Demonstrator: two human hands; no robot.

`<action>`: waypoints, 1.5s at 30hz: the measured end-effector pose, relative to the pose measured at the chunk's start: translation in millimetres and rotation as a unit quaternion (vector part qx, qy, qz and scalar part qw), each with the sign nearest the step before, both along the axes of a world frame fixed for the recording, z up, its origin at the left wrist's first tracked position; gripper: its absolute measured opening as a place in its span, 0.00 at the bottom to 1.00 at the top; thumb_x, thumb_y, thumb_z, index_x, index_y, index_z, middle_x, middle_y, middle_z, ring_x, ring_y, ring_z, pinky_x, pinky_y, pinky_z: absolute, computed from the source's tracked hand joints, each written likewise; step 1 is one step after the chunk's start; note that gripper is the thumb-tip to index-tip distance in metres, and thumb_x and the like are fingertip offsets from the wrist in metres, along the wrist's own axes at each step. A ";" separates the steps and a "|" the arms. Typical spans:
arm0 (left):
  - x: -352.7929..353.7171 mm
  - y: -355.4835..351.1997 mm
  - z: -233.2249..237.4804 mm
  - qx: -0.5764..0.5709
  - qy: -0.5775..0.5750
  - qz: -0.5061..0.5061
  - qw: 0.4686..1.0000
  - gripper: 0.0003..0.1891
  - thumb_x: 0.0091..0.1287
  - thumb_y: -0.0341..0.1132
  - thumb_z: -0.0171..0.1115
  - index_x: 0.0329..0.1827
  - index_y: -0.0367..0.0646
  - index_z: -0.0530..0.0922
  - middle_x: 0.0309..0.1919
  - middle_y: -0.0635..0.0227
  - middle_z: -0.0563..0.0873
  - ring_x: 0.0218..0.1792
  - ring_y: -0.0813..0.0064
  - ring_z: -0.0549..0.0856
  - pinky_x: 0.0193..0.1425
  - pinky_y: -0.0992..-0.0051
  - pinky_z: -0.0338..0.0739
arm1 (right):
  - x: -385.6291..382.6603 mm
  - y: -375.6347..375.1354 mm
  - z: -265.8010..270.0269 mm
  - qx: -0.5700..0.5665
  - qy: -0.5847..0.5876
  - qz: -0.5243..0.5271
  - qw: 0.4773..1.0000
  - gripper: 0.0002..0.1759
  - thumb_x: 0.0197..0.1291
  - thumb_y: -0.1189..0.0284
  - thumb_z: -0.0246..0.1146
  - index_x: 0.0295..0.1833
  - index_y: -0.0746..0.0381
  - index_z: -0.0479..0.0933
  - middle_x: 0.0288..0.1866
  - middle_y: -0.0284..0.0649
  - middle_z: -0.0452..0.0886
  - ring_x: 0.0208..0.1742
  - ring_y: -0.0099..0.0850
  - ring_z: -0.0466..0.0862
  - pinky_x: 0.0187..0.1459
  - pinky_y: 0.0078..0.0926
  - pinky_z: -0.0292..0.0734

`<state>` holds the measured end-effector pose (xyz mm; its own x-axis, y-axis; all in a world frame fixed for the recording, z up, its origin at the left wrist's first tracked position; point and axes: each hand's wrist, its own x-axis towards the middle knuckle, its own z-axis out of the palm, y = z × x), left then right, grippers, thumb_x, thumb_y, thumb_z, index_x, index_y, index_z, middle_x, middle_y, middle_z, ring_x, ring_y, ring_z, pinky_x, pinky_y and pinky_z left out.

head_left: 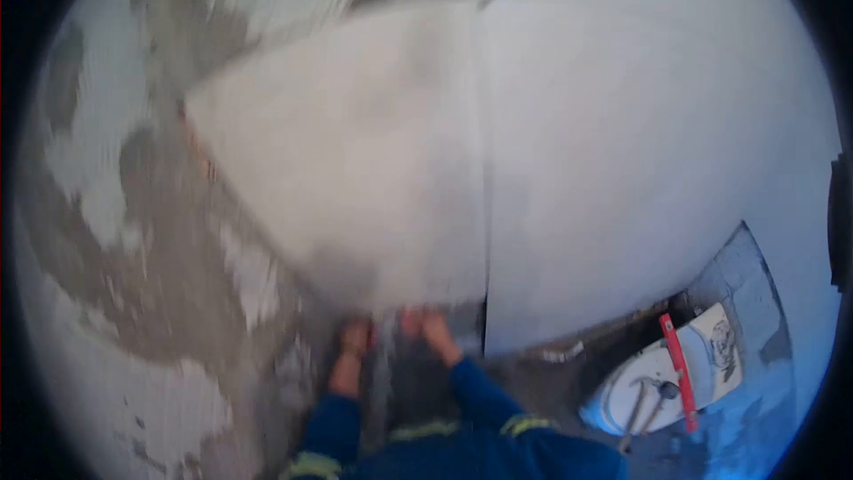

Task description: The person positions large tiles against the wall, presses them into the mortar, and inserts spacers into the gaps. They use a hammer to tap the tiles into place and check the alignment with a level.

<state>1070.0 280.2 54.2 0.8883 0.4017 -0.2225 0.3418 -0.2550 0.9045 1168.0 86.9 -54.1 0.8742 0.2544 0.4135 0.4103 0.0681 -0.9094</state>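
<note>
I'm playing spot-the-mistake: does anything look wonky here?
Yes, the left white tile looks uneven: at the joint, its bottom edge sits higher than that of the right white tile. Maybe it isn't settled, since the left hand and right hand are at that edge.

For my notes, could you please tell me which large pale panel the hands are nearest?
The left panel in view: the left hand and right hand are by its lower edge, while the right panel is farther from both.

no readable lettering or numbers
</note>
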 end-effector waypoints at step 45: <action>-22.3 -107.2 85.8 0.160 -0.190 0.280 0.927 0.05 0.58 0.31 0.66 0.31 0.39 0.80 0.30 0.60 0.84 0.39 0.59 0.79 0.45 0.62 0.73 | -56.9 -0.7 147.1 0.264 0.318 0.017 0.911 0.09 0.61 0.74 0.65 0.40 0.69 0.77 0.35 0.50 0.85 0.28 0.30 0.85 0.32 0.23 0.83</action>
